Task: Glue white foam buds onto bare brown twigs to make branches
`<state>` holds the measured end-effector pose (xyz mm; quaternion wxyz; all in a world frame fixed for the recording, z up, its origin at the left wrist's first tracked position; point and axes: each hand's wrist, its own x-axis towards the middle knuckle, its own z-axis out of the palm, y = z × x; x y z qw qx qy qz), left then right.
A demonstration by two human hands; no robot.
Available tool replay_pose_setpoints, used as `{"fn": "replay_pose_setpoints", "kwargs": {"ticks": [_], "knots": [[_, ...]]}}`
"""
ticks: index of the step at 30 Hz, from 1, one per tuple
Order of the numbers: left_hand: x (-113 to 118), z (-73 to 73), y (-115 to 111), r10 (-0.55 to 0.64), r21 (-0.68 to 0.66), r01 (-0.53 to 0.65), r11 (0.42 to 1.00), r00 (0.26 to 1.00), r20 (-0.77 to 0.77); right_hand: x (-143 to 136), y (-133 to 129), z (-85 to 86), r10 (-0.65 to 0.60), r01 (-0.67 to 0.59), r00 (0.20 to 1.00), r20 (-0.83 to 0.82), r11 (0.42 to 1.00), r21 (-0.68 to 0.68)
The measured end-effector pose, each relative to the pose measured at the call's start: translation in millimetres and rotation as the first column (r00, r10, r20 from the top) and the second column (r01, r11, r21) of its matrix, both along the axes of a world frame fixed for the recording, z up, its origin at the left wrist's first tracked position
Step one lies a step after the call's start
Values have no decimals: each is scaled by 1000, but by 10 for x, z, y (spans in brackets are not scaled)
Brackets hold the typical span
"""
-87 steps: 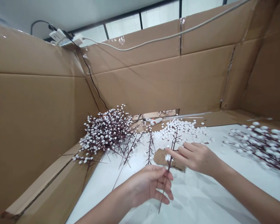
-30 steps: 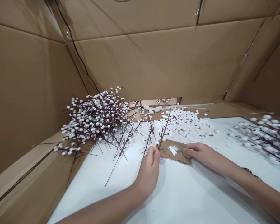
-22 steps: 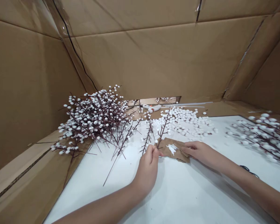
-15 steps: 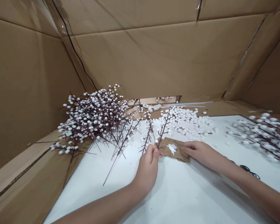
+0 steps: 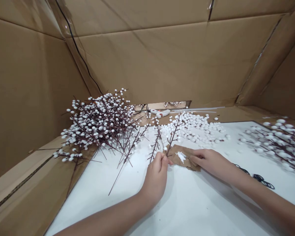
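My left hand (image 5: 158, 172) is closed in a pinch on the lower end of a bare brown twig (image 5: 173, 136), which stands up from the fingers and leans slightly right. Beside it, a torn piece of brown paper (image 5: 192, 164) bears a white smear (image 5: 181, 156). My right hand (image 5: 206, 159) has its fingers pressed together on the paper's right edge. Another bare twig (image 5: 156, 143) lies just left of the held one. Loose white berries (image 5: 196, 126) are spread behind the paper.
A large heap of white-berried branches (image 5: 100, 119) fills the back left. More berried branches (image 5: 282, 141) lie at the right. Black loops (image 5: 263, 182) rest near my right forearm. A white glue gun (image 5: 160, 113) lies at the back by a cardboard wall (image 5: 162, 65).
My right hand has shifted very slightly left along the paper, and more of the black loops shows beside the forearm. The left hand and its twig are nearly still.
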<state>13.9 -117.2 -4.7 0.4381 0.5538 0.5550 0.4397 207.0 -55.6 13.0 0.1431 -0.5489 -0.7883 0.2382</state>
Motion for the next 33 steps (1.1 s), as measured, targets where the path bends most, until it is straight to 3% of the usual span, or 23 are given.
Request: {"fn": "replay_pose_setpoints", "kwargs": {"ticks": [17,24,33], "knots": [[7,49,-9,10,2,-10,1000,1000,-22,-62,36,-17,-41,25,995,-93,985,-168],[12,40,-6,18,-10,-18,1000,1000,-25,-31,71,-73,-48,-6,974,-222,972,-235],[6,-6,2,1,1,-1,1000,996,85,14,88,-64,-151,-77,879,-452,891,-448]]}}
